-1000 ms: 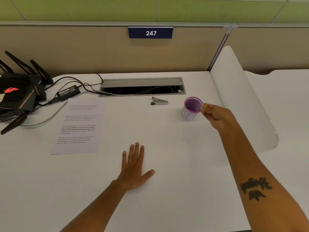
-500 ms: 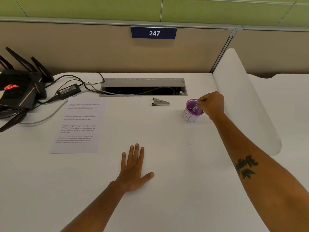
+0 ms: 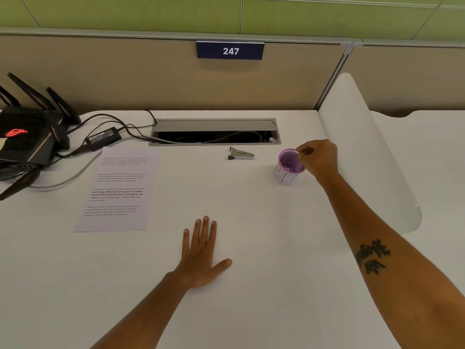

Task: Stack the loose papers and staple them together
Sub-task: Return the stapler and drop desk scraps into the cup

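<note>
A printed sheet of paper (image 3: pixel 118 188) lies flat on the white desk (image 3: pixel 251 285), left of centre. A small grey stapler (image 3: pixel 241 154) rests near the cable slot. To its right stands a small purple cup (image 3: pixel 288 167) with a white label. My right hand (image 3: pixel 318 157) is at the cup's far right rim, thumb and forefinger pinched together on it. Whether something small is also in the pinch is too fine to tell. My left hand (image 3: pixel 201 253) lies flat on the desk, palm down, fingers spread, holding nothing.
A black router (image 3: pixel 27 139) with antennas, a power brick (image 3: pixel 103 139) and cables crowd the back left corner. An open cable slot (image 3: pixel 214 132) runs along the back. A white curved divider (image 3: pixel 364 147) stands at the right. A beige partition closes the back.
My right hand has shifted from the cup's right side to its far rim, with the fingers over the opening. The cup has stayed in place. My left hand has not moved.
</note>
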The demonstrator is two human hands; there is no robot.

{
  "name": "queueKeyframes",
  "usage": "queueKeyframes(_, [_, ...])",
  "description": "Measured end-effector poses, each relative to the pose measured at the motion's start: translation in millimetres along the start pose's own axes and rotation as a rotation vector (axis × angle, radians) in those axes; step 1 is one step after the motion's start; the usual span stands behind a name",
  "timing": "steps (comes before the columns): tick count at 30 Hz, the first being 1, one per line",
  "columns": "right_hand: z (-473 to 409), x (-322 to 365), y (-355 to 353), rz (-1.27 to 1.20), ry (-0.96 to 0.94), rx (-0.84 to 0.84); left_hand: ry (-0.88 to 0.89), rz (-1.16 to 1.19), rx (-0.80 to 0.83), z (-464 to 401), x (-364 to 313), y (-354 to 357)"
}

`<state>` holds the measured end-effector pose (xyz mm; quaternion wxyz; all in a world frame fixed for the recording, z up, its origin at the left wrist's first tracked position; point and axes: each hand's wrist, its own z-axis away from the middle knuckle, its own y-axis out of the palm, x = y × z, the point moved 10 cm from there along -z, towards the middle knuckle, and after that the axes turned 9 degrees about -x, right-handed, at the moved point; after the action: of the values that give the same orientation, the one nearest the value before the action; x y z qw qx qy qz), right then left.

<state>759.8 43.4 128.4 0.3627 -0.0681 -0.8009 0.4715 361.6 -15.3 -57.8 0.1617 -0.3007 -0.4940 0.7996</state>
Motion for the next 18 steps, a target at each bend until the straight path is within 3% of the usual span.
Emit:
queueKeyframes(6, [29,3,-25,-0.175,0.050,-0.135,-0.002,0.001,-0.007,-1,0,1])
queueKeyframes(10, [76,4,-24,-0.299,0.097,-0.116,-0.001,0.011,-0.012,-1,0,1])
queueKeyframes(14, [135,-10,4,-0.190,-0.004,-0.067,-0.004,0.002,-0.021,-1,2,2])
queueKeyframes(18, [195,-45,39,0.076,0.048,0.073,-0.006,-0.006,-0.019,-1,1,2])
